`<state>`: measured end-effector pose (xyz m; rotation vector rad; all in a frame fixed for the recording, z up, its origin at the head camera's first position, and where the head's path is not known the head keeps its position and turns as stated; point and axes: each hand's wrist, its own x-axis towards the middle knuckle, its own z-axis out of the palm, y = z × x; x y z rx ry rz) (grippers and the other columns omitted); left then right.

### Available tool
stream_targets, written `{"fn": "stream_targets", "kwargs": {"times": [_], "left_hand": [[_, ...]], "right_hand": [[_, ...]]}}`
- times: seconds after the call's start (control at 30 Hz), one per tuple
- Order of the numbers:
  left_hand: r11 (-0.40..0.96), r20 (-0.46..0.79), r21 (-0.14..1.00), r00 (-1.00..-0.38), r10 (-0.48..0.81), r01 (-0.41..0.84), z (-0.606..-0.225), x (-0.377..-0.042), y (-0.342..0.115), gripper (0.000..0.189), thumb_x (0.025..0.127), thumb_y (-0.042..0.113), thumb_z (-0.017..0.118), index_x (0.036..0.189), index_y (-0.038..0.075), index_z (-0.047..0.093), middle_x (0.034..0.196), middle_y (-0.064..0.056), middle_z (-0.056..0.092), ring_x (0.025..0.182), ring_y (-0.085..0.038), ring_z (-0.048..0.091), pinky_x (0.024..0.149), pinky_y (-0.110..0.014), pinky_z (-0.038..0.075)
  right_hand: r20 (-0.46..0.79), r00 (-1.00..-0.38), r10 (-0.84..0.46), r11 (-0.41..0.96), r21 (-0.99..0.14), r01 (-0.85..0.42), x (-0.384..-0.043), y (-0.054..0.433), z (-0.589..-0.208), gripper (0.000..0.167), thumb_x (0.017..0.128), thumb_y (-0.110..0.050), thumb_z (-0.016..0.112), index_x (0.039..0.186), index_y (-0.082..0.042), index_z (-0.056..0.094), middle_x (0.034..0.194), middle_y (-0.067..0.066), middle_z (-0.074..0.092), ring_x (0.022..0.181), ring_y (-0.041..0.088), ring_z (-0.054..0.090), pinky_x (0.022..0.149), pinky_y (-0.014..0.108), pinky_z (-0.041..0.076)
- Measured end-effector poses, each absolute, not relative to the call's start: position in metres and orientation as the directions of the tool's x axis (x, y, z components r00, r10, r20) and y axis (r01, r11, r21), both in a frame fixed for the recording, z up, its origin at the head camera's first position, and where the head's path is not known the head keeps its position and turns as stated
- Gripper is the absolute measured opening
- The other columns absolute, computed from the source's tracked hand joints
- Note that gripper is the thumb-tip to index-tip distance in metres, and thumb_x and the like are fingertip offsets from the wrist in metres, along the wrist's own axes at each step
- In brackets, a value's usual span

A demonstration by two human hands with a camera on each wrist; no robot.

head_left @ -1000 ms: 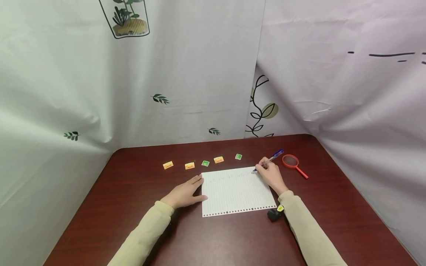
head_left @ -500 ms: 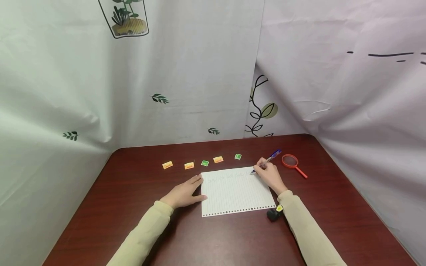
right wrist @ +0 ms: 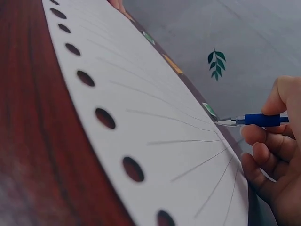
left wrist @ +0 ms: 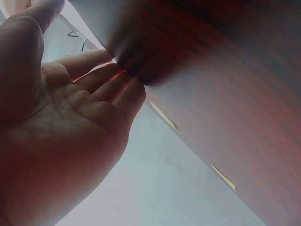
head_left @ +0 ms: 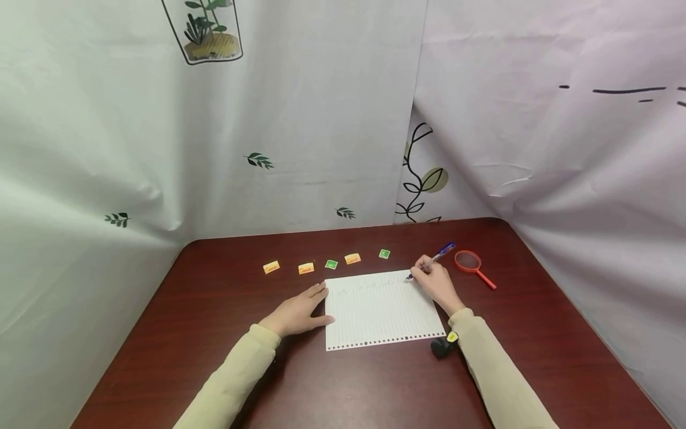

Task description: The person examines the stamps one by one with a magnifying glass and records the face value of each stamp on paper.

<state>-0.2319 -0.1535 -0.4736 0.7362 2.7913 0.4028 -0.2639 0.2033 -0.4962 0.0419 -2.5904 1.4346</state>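
A sheet of lined paper (head_left: 383,316) with punched holes along its near edge lies on the dark red table, faint handwriting near its top. My right hand (head_left: 436,285) pinches a blue pen (head_left: 443,250) between thumb and fingers, its tip at the paper's upper right. In the right wrist view the pen (right wrist: 261,120) has a blue grip and clear tip, and the right hand's (right wrist: 280,155) other fingers curl beneath it. My left hand (head_left: 300,311) rests on the paper's left edge with fingers extended. The left wrist view shows that hand's (left wrist: 84,103) palm and straight fingers touching the table.
Several small stickers lie in a row beyond the paper, orange ones (head_left: 306,268) and green ones (head_left: 384,254). A red magnifying glass (head_left: 471,263) lies right of my right hand. A black object with a yellow mark (head_left: 442,347) is by the right wrist. A white printed curtain (head_left: 300,119) hangs behind.
The right hand and the pen shift only very slightly at the paper's upper right. The left hand stays at the left edge. The whole view moves by a few pixels.
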Motion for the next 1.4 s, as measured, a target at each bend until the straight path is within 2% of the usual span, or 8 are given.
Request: {"fn": "stream_targets", "kwargs": {"times": [0.27, 0.43, 0.53, 0.77, 0.9, 1.0, 1.17, 1.4], "left_hand": [[0.833, -0.140, 0.320, -0.847, 0.513, 0.452, -0.473, -0.233, -0.153, 0.082, 0.093, 0.051, 0.068, 0.153, 0.003, 0.041, 0.162, -0.010, 0.033, 0.148, -0.026, 0.032, 0.111, -0.046, 0.041], [0.828, -0.141, 0.326, -0.843, 0.520, 0.456, -0.474, -0.231, -0.153, 0.081, 0.093, 0.050, 0.068, 0.153, 0.002, 0.042, 0.161, -0.012, 0.034, 0.148, -0.028, 0.033, 0.110, -0.047, 0.041], [0.829, -0.144, 0.324, -0.842, 0.520, 0.456, -0.475, -0.231, -0.153, 0.081, 0.093, 0.051, 0.068, 0.153, 0.002, 0.042, 0.161, -0.012, 0.034, 0.148, -0.028, 0.033, 0.110, -0.047, 0.041], [0.836, -0.148, 0.328, -0.851, 0.505, 0.439, -0.475, -0.230, -0.154, 0.082, 0.093, 0.053, 0.067, 0.153, 0.004, 0.042, 0.162, -0.010, 0.033, 0.148, -0.027, 0.033, 0.110, -0.046, 0.042], [0.836, -0.148, 0.326, -0.849, 0.507, 0.442, -0.473, -0.230, -0.154, 0.081, 0.093, 0.052, 0.067, 0.154, 0.004, 0.041, 0.162, -0.010, 0.033, 0.148, -0.027, 0.033, 0.110, -0.046, 0.041], [0.834, -0.146, 0.323, -0.847, 0.511, 0.447, -0.473, -0.229, -0.154, 0.081, 0.093, 0.052, 0.067, 0.153, 0.004, 0.042, 0.162, -0.010, 0.033, 0.148, -0.027, 0.032, 0.111, -0.046, 0.041], [0.836, -0.146, 0.316, -0.848, 0.510, 0.448, -0.472, -0.228, -0.153, 0.081, 0.093, 0.051, 0.068, 0.153, 0.003, 0.042, 0.162, -0.011, 0.033, 0.148, -0.027, 0.033, 0.111, -0.046, 0.041], [0.840, -0.143, 0.308, -0.852, 0.504, 0.446, -0.473, -0.229, -0.153, 0.081, 0.094, 0.052, 0.067, 0.153, 0.004, 0.042, 0.162, -0.011, 0.034, 0.148, -0.026, 0.032, 0.111, -0.045, 0.040]], "right_hand": [[0.214, -0.974, 0.070, 0.521, -0.840, -0.147, -0.264, 0.209, -0.489, 0.010, 0.096, -0.021, 0.060, 0.099, -0.013, 0.064, 0.086, 0.007, 0.070, 0.070, 0.021, 0.056, 0.059, 0.030, 0.044], [0.245, -0.969, 0.045, 0.550, -0.816, -0.180, -0.264, 0.217, -0.489, 0.013, 0.096, -0.020, 0.064, 0.106, -0.013, 0.067, 0.098, 0.009, 0.070, 0.080, 0.022, 0.059, 0.068, 0.033, 0.048], [0.257, -0.966, 0.019, 0.577, -0.792, -0.200, -0.262, 0.224, -0.489, 0.014, 0.097, -0.019, 0.065, 0.109, -0.013, 0.068, 0.102, 0.009, 0.071, 0.087, 0.023, 0.063, 0.073, 0.034, 0.050], [0.315, -0.944, -0.096, 0.598, -0.740, -0.308, -0.259, 0.246, -0.489, 0.016, 0.098, -0.015, 0.066, 0.113, -0.011, 0.068, 0.105, 0.008, 0.073, 0.090, 0.020, 0.065, 0.073, 0.030, 0.052], [0.405, -0.893, -0.198, 0.603, -0.667, -0.437, -0.257, 0.260, -0.488, 0.019, 0.098, -0.008, 0.065, 0.116, -0.003, 0.068, 0.111, 0.012, 0.072, 0.102, 0.026, 0.068, 0.084, 0.042, 0.057], [0.446, -0.852, -0.276, 0.653, -0.563, -0.507, -0.257, 0.268, -0.486, 0.019, 0.097, -0.006, 0.066, 0.115, -0.001, 0.068, 0.112, 0.012, 0.071, 0.104, 0.031, 0.068, 0.087, 0.050, 0.055], [0.416, -0.838, -0.353, 0.729, -0.440, -0.525, -0.259, 0.277, -0.485, 0.022, 0.094, -0.003, 0.068, 0.116, 0.001, 0.068, 0.112, 0.014, 0.071, 0.105, 0.033, 0.068, 0.090, 0.051, 0.053], [0.291, -0.884, -0.366, 0.774, -0.433, -0.463, -0.258, 0.283, -0.486, 0.028, 0.096, -0.002, 0.066, 0.124, -0.001, 0.068, 0.121, 0.018, 0.069, 0.110, 0.034, 0.067, 0.094, 0.054, 0.052]]}}
